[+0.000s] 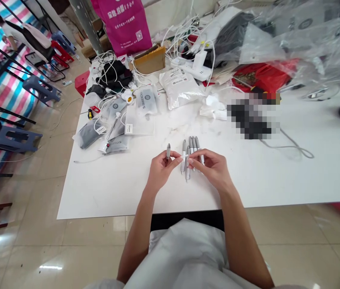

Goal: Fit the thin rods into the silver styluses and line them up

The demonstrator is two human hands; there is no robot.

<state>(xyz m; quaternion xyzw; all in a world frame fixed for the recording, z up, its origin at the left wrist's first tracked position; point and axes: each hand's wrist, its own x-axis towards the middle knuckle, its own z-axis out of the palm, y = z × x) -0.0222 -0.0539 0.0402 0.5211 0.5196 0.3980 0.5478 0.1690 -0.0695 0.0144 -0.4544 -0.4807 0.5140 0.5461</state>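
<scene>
The left hand (pixel 160 170) pinches a short silver cylinder (pixel 168 151) upright between thumb and forefinger, the other fingers curled beneath it. Just to its right, a fanned bunch of silver pens (pixel 191 152) stands tilted over the white counter (pixel 106 192), between the two hands. The right hand (pixel 210 168) is curled against the bunch with its fingertips (pixel 191 161) touching the pens, but whether it grips them or only steadies them cannot be told. The two hands are close but apart, with the left fingertips reaching almost to the pens.

Beyond the hands, a row of grey pouches (pixel 89 134) and clear labelled packets (pixel 146 100) lies toward the left, with a small yellow-and-black screwdriver (pixel 90 114) past them. Straight ahead sit a white labelled bag (pixel 180 87) and a crumpled white tissue (pixel 213 107), then a tangle of white cables (pixel 182 40) around a white power strip (pixel 191 68). To the right of the hands, a thin grey cable (pixel 290 146) trails across the counter below a pixelated patch (pixel 249 118), whose contents cannot be made out. Far off to the left, past the counter's edge, another person (pixel 22 38) stands bent among blue plastic stools (pixel 42 90).
</scene>
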